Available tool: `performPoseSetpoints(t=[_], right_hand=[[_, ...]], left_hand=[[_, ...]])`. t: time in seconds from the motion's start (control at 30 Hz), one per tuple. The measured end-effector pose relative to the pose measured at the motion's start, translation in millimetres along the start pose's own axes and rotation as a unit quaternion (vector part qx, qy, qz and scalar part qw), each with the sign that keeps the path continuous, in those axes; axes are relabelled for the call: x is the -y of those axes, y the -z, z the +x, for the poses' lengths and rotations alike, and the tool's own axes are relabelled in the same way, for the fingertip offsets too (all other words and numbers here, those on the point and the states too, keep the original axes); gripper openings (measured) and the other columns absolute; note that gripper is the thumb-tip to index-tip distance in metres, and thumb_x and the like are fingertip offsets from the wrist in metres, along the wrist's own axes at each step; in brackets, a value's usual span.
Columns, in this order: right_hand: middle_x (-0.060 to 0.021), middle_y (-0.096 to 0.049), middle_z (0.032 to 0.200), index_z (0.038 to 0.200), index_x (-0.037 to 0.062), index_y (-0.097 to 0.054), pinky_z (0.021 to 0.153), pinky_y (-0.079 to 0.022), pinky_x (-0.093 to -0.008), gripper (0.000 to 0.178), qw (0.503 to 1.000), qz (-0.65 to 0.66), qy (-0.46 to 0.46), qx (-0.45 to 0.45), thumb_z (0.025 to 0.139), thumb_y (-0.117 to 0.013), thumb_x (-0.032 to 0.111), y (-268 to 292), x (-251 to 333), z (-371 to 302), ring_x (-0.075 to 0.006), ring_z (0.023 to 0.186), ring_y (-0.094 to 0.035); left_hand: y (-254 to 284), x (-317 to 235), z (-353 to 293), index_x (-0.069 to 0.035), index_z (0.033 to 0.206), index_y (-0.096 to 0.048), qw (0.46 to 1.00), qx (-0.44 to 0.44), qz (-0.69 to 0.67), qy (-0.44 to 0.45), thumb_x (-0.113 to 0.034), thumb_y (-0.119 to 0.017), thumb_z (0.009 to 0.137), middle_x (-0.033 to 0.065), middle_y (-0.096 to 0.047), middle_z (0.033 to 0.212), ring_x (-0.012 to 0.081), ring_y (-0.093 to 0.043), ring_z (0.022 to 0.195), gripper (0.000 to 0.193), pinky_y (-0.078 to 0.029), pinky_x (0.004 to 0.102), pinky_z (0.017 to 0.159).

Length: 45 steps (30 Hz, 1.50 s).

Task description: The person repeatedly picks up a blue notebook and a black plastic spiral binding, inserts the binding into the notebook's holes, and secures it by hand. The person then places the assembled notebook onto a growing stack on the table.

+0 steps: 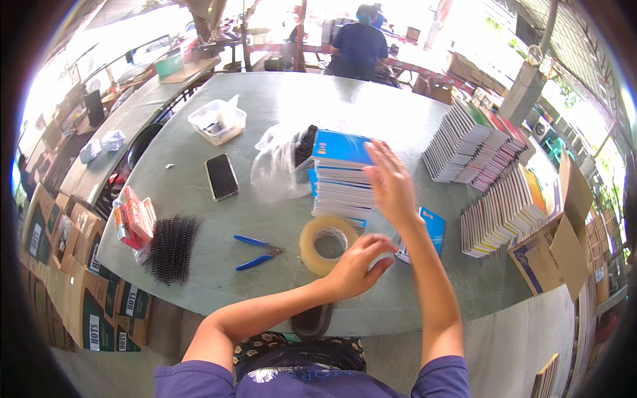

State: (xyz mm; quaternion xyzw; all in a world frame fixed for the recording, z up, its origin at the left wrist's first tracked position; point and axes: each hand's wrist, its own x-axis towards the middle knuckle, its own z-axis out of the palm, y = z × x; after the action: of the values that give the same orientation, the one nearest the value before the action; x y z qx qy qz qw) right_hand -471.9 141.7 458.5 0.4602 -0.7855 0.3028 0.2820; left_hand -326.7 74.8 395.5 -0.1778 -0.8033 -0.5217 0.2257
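Note:
My right hand (393,184) is at the right side of a tall stack of blue-covered notebooks (342,179), fingers stretched out, fingertips by the top cover. My left hand (361,266) is lower, beside a large roll of clear tape (309,247), its fingers loosely bent with a gap to the thumb. Another blue notebook (431,232) lies right of the stack, partly hidden behind my right forearm; my left fingertips are close to its near corner, and whether they touch it I cannot tell. A clear plastic bag (282,166) with black coils (305,146) lies against the stack's left side.
Left on the table (219,265) are blue-handled cutters (255,253), a phone (221,177), black spiral coils (172,249), a red plastic packet (135,219) and a white tub (219,126). Right are notebook piles (458,142) and an open carton (554,245). A person (360,46) sits beyond.

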Motion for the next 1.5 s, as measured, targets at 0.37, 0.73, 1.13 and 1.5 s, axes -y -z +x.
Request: performPoseSetpoints(t=[0.37, 0.73, 1.13, 1.5], right_hand=[[-0.0053, -0.065, 0.105, 0.106, 0.0068, -0.063, 0.087, -0.046, -0.0362, 0.026, 0.979, 0.175, -0.105, -0.013, 0.081, -0.06, 0.001, -12, 76, -4, -0.0219, 0.1, -0.06], [-0.0125, -0.056, 0.122, 0.123, 0.002, -0.05, 0.104, -0.032, -0.0398, 0.05, 0.982, 0.079, -0.148, -0.084, 0.079, -0.07, 0.016, 1, 79, -80, -0.0261, 0.118, -0.049], [-0.007, -0.066, 0.08, 0.088, 0.0058, -0.066, 0.068, -0.046, -0.0373, 0.02, 0.97, 0.025, -0.167, 0.176, 0.071, -0.073, 0.014, -35, 78, -77, -0.0233, 0.078, -0.062], [-0.0057, -0.067, 0.094, 0.101, -0.0045, -0.062, 0.078, -0.046, -0.0265, 0.025, 0.649, 0.584, -0.472, 0.121, 0.08, -0.07, 0.006, -49, 23, -130, -0.0133, 0.083, -0.06]], left_hand=[[136, 4, -89, 0.0, 0.112, -0.059, 0.945, -0.204, 0.007, 0.255, -0.013, -0.068, 0.084, 0.0092, -0.065, 0.101, 0.0155, -0.06, 0.094, 0.032, -0.049, 0.0316, 0.083], [83, 68, -22, -0.002, 0.103, -0.064, 0.981, -0.045, -0.103, 0.157, -0.001, -0.07, 0.075, 0.0109, -0.069, 0.093, 0.0118, -0.062, 0.087, 0.028, -0.049, 0.0286, 0.076], [259, 92, -158, -0.002, 0.081, -0.058, 0.736, -0.121, 0.534, 0.397, -0.026, -0.058, 0.086, 0.0165, -0.063, 0.083, 0.0322, -0.065, 0.076, 0.025, -0.052, 0.0411, 0.065], [248, 102, -136, -0.002, 0.096, -0.05, 0.752, -0.157, 0.455, 0.451, -0.008, -0.053, 0.08, 0.0194, -0.061, 0.09, 0.0355, -0.061, 0.086, 0.017, -0.051, 0.042, 0.074]])
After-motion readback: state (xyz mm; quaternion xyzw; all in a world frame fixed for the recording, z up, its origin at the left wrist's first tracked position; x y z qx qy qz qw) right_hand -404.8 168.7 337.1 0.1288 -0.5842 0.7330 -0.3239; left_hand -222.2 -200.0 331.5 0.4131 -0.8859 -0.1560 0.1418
